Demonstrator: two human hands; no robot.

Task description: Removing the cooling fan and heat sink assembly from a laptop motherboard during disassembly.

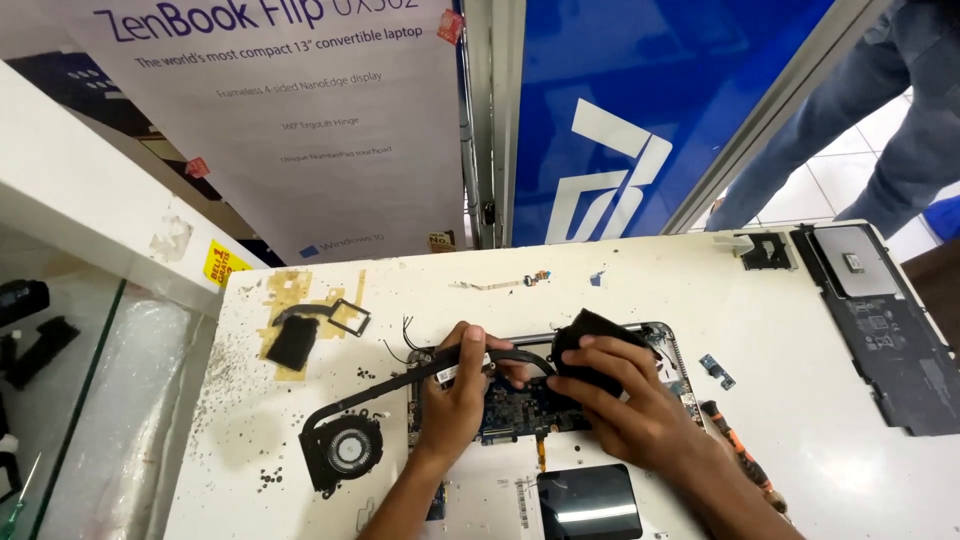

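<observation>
an opened laptop chassis (520, 490) lies on a speckled white worktable (800, 420), its blue circuit board (515, 408) exposed between the two hands. the cooling assembly (430, 385) spans the board: a dark heat pipe runs from the round fan (345, 448), which hangs off the chassis at the left and rests on the table, to a second black fan housing (598, 350) at the right. the assembly appears tilted off the board, which would account for both ends being supported at once. the left hand (455, 395) comes up from the lower edge, wrist straight, fingers curled and pinching the heat pipe near its middle with the thumb on top. the right hand (630, 410) enters from the lower right, forearm angled inward, fingers spread and closed over the black fan housing. a black trackpad (590, 502) sits near the wrists; an orange-handled screwdriver (738, 450) lies just beside the right forearm. a removed dark bottom cover (890, 330) rests well apart at the right edge, and a smaller black part on yellow tape (292, 340) at the left.
</observation>
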